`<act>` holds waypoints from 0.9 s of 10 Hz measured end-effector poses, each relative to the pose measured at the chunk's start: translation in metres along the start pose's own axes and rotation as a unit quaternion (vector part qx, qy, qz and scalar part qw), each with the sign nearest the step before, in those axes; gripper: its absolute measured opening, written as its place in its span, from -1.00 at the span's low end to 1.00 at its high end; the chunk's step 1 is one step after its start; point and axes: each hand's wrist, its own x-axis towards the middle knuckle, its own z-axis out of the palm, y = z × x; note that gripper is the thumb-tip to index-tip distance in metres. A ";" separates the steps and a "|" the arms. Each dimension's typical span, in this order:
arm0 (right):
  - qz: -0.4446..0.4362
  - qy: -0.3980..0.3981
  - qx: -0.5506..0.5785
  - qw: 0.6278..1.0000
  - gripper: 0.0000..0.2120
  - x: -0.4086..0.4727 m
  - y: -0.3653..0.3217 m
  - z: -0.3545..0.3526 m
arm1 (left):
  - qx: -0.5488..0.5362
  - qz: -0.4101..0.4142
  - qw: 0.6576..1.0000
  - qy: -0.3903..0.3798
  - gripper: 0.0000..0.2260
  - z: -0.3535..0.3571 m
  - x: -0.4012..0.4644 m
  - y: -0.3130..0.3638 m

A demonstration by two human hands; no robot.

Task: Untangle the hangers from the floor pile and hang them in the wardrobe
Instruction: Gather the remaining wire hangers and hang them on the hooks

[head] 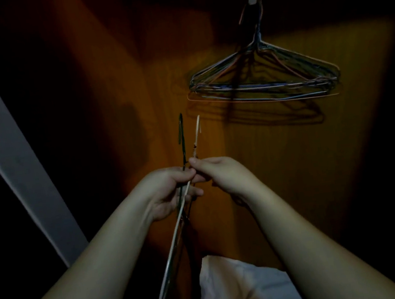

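Head view, both hands [171, 190] gripping two wire hangers [177, 229], hung hanger bunch [263, 78] beyond

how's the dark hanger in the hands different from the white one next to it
The dark hanger is near black and hard to trace below the hands; the white hanger is pale and shows clearly down to its lower bend. The dark hanger's hook reaches slightly higher than the white hanger's. Both are thin wire, seen edge-on, hooks up, held together by the left hand and right hand.
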 end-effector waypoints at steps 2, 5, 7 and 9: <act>0.027 0.055 0.017 0.998 -0.74 -0.002 0.014 0.011 | -0.003 -0.004 1.000 -0.015 -0.86 0.001 -0.001 -0.017; 0.053 0.129 -0.103 0.985 -0.79 -0.001 0.023 -0.019 | 0.040 -0.001 0.996 0.075 -0.80 -0.015 0.017 -0.046; 0.077 0.163 -0.109 0.978 -0.71 -0.004 0.035 -0.047 | -0.083 0.006 0.989 0.122 -0.80 -0.014 0.030 -0.056; 0.106 0.195 -0.024 0.975 -0.70 -0.009 0.057 -0.061 | -0.211 0.083 0.970 0.084 -0.80 -0.009 0.034 -0.056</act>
